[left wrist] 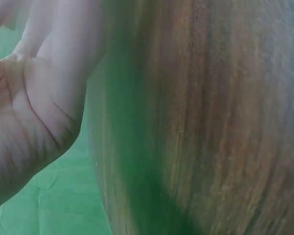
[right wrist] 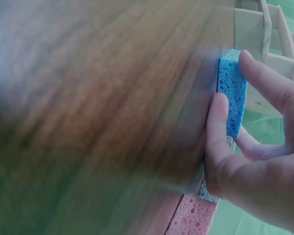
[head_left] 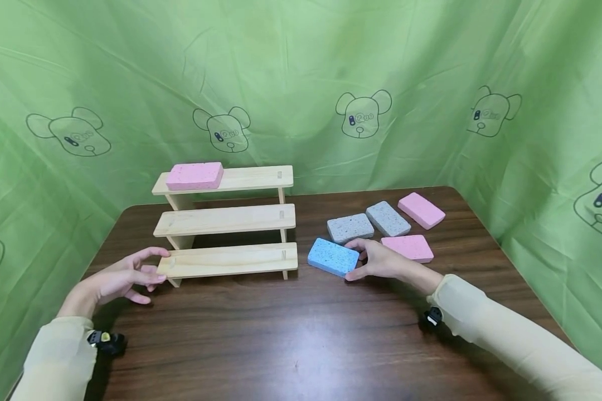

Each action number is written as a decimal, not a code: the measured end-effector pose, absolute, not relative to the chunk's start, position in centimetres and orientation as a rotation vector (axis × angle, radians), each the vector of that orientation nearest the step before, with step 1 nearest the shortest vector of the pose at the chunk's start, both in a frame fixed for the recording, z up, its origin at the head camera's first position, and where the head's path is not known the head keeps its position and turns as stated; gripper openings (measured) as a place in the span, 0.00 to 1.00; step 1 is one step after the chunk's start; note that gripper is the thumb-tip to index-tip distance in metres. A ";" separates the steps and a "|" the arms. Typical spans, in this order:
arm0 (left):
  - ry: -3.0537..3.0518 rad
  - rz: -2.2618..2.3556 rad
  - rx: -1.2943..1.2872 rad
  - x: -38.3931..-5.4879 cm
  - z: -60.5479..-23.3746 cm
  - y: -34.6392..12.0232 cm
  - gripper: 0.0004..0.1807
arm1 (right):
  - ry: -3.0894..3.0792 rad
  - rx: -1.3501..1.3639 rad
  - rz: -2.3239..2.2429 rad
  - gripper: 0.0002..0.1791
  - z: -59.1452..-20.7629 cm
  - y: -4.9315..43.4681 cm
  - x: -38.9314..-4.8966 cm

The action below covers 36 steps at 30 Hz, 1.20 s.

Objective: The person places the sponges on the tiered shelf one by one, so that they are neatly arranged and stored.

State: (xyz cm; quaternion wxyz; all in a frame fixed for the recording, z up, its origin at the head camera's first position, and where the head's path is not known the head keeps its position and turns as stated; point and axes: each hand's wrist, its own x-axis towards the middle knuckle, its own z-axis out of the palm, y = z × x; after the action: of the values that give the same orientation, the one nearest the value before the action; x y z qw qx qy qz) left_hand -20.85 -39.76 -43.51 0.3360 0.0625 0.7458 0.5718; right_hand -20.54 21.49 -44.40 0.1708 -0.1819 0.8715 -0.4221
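Observation:
A three-tier wooden shelf (head_left: pixel 231 260) stands on the left of the table. At the left end of its lowest board, my left hand (head_left: pixel 122 277) holds the board's edge between thumb and a finger. In the left wrist view, only the palm and part of the fingers of that hand (left wrist: pixel 34 112) show. My right hand (head_left: pixel 381 260) pinches the right end of a blue sponge (head_left: pixel 333 257), right of the shelf. The right wrist view has this blue sponge (right wrist: pixel 232 93) between the thumb and fingers. A pink sponge (head_left: pixel 194 176) lies on the top board's left end.
Behind the right hand lie two grey sponges (head_left: pixel 350 228) (head_left: pixel 388 218) and two pink sponges (head_left: pixel 421 210) (head_left: pixel 413 248). The dark wooden table (head_left: pixel 281 334) ends at a green curtain (head_left: pixel 291 72) with printed bear heads, which hangs at the back and sides.

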 end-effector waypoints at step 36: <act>1.935 1.487 0.180 -21.0 -43.6 -40.0 0.27 | 2.135 -0.308 -1.466 0.44 -38.4 22.2 -21.6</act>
State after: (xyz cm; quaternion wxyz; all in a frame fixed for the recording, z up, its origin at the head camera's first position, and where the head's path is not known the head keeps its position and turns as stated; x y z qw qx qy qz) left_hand -20.97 -39.99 -43.64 0.3402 0.0693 0.7436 0.5714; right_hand -21.63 22.18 -38.39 0.2637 -0.1140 0.7896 -0.5422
